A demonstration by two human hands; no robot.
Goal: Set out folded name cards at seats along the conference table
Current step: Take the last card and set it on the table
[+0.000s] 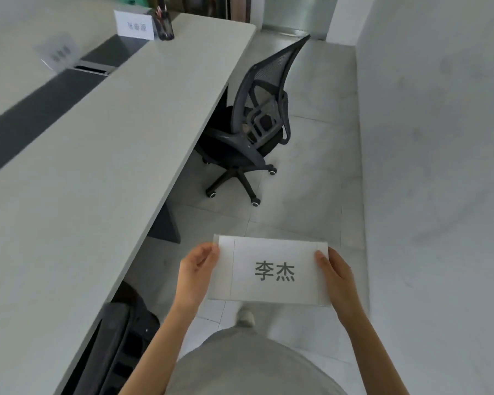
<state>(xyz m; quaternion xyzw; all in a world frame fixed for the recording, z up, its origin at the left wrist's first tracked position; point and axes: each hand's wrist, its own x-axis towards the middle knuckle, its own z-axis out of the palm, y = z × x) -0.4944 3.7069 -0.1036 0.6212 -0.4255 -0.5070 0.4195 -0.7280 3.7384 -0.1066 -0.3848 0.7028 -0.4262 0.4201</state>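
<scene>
I hold a white name card (pixel 271 270) with dark printed characters in front of me, over the floor to the right of the conference table (pixel 103 155). My left hand (pixel 196 273) pinches its left edge and my right hand (pixel 338 277) grips its right edge. The card faces me and looks flat. Far up the table a folded name card (pixel 134 25) stands upright. Another name card (pixel 59 52), blurred, sits on the table's far left side.
A black mesh office chair (pixel 254 124) is tucked at the table's right edge ahead. A second dark chair (pixel 120 337) sits under the table at lower left. A pen holder (pixel 164 22) stands by the far card. A white wall (pixel 439 166) borders the tiled aisle on the right.
</scene>
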